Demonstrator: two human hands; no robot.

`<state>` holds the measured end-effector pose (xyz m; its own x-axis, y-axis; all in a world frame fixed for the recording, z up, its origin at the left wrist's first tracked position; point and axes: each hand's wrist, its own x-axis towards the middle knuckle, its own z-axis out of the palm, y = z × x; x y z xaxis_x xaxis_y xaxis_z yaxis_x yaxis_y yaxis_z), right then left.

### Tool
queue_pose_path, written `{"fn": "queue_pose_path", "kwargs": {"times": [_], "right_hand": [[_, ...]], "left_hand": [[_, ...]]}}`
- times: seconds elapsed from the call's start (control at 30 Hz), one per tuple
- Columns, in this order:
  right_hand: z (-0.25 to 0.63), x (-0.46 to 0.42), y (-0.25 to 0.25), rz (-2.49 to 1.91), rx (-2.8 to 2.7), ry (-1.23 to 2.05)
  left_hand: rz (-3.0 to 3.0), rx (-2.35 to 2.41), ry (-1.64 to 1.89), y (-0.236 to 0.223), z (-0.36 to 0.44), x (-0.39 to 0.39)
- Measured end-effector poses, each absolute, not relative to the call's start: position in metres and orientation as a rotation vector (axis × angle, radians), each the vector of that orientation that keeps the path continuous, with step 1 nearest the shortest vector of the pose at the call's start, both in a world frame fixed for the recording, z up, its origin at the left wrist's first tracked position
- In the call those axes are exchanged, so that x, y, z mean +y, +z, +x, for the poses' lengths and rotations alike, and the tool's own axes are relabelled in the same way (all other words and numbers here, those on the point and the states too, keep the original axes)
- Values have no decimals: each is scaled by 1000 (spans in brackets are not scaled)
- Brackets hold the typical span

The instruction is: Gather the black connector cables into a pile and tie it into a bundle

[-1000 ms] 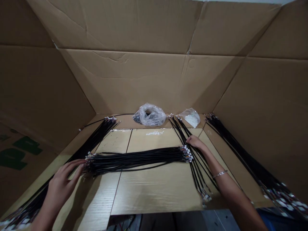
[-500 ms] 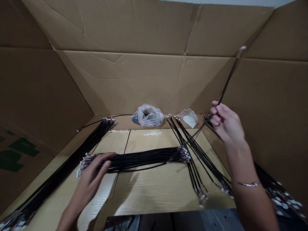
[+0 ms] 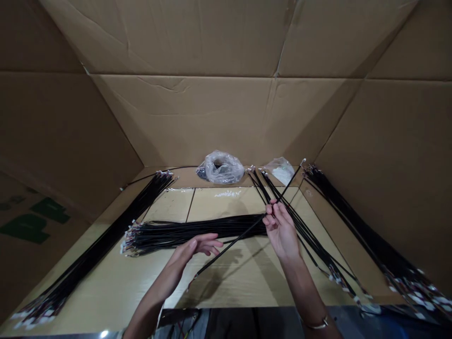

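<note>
A single black cable (image 3: 229, 246) is pinched between the thumb and fingers of my right hand (image 3: 282, 233). It slants across the work surface, with a white connector at its upper right end and thin bare wires at its lower left end. My left hand (image 3: 192, 252) hovers beside the cable's lower half, fingers stretched out and holding nothing. Behind both hands lies a thick bundle of black cables (image 3: 197, 227), set crosswise. White connectors and coloured wires fan out at the bundle's left end; its right end is hidden by my right hand.
Another cable bundle (image 3: 116, 230) runs along the left side, and a further bundle (image 3: 353, 228) along the right wall. Loose cables (image 3: 310, 235) lie right of my hand. At the back sit a plastic-wrapped coil (image 3: 226, 170) and a small clear bag (image 3: 282, 172). Cardboard walls (image 3: 212, 117) enclose the surface.
My right hand has come down and left from the right side, bringing the cable over the surface. My left hand has moved right, off the left end of the crosswise bundle.
</note>
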<state>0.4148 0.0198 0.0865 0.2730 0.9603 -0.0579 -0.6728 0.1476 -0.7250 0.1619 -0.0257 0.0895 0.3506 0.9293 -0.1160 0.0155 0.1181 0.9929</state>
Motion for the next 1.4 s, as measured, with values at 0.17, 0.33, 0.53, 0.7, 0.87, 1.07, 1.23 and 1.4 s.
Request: {"fn": "queue_pose_path", "kwargs": {"times": [0.17,0.33,0.53,0.7,0.87,1.07,1.23,1.4], "right_hand": [[414,18,83,-722,-458,1237],[417,16,81,-727,-503,1280],[442,19,80,-813,-579,1121],[467,17,73,-884,-605,951],[472,15,64,-903,-644,904],[469,17,63,-899,-561,897],[472,18,60,-933,-570,844],[472,26,51,-972,-570,906]], "left_hand": [[1306,1022,775,94,167,-29],[1422,1118,737,87,161,-27],[1518,1351,840,80,126,-25],[1443,1564,904,72,86,-28],[1382,1685,928,73,60,-34],[1307,1815,902,83,42,-38],[1152,1987,1078,83,29,-36],[1159,2045,1299,79,23,-16]]}}
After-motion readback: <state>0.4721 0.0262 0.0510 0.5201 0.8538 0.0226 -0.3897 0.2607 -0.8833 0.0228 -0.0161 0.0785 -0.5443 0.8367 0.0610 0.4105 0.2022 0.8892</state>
